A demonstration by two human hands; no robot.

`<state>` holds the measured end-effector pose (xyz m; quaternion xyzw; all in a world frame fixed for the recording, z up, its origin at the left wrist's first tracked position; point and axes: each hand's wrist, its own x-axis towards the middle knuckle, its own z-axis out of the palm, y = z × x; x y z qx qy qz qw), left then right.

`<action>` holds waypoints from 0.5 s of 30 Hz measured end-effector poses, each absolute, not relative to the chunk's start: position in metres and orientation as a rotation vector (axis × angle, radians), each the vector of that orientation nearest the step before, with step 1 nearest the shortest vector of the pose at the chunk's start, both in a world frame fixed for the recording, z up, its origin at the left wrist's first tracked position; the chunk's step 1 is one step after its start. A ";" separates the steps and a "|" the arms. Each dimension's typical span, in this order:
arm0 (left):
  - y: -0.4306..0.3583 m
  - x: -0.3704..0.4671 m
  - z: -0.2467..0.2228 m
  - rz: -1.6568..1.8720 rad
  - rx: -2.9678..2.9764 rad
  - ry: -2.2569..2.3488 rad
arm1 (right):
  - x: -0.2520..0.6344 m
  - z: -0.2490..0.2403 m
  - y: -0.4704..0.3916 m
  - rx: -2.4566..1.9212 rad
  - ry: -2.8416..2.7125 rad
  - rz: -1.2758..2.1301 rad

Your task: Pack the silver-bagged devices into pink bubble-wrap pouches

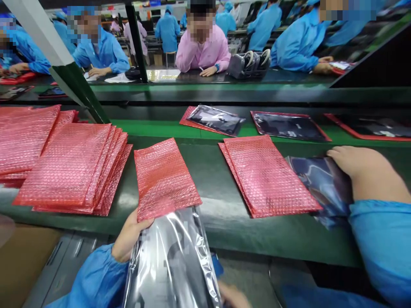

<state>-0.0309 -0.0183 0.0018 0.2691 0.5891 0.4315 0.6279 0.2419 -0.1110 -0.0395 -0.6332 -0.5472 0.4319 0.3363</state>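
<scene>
1. While the right hand (234, 296) barely shows at the bottom edge, its grip unreadable, the left hand (128, 235) pinches the mouth of the pink bubble pouch (165, 177).
2. The shiny bag (173, 256) sits with its top inside that pouch, at the near edge of the surface (218, 214). This looks like the sliding-in step, and the next move probably needs a straight push.
3. Further off, a co-worker's hand (366, 173) rests on a dark bag (321, 184).

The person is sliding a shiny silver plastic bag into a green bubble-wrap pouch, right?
Not quite: the head view shows the bubble-wrap pouch is pink-red, not green. The left hand holds it at its open end, with the shiny silver plastic bag partly inside.
</scene>
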 end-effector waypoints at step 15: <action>-0.043 -0.041 -0.012 0.932 0.651 1.327 | 0.194 -0.035 -0.024 -1.441 -1.428 0.975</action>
